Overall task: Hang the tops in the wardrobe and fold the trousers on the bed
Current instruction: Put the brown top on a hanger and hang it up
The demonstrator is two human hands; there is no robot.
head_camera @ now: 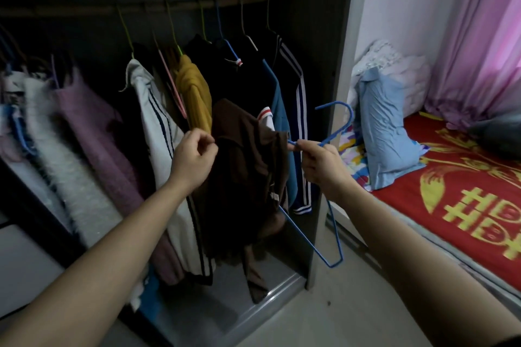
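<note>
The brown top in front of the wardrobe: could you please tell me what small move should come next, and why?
Probably feed the blue hanger into the brown top: the left hand pinches its edge, the right hand grips the hanger's neck, and most of the wire shows outside the cloth.

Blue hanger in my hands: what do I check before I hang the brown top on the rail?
1. Right hand grips the blue hanger by its neck: ok.
2. Left hand pinches the brown top: ok.
3. Top spread over both hanger shoulders: not ok, one end hangs bare.
4. Hook free of cloth: ok.
5. Free gap on the rail: cannot tell, too dark.
</note>
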